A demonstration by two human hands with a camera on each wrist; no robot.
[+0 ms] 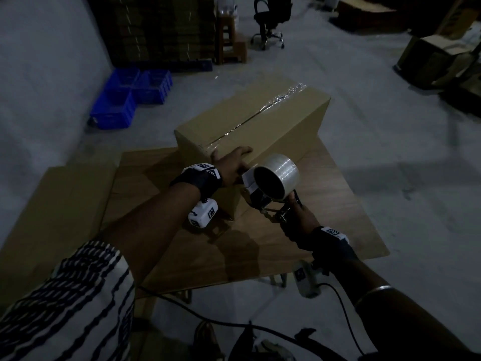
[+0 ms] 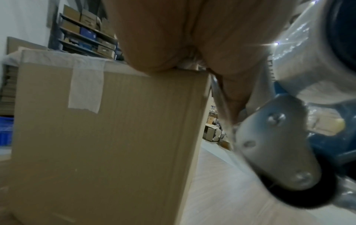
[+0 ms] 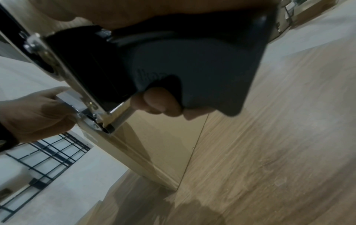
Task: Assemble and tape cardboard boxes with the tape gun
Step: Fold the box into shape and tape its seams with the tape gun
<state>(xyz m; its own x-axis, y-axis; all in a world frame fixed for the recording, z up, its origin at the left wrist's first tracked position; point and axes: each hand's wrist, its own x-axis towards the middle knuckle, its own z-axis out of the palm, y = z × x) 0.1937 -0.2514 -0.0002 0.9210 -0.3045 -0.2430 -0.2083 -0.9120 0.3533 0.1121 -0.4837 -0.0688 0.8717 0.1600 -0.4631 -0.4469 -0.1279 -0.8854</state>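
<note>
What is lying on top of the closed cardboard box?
A clear tape strip runs along the top seam of the cardboard box, and the left hand rests at its near edge. The box is closed, so its inside cannot be seen.

The head camera looks steeply down from above onto a closed brown cardboard box (image 1: 250, 126) at frame centre. The left wrist camera sits very near the box's end face (image 2: 108, 124). The right wrist camera looks up past a black-handled tape gun (image 3: 192, 73); all three share the box's near corner.

Tan cardboard box (image 1: 250, 118), clear glossy tape roll (image 1: 278, 175), wood-grain brown table (image 1: 325, 204), blue crates (image 1: 130, 97), black-and-white striped sleeve (image 1: 65, 303).
</note>
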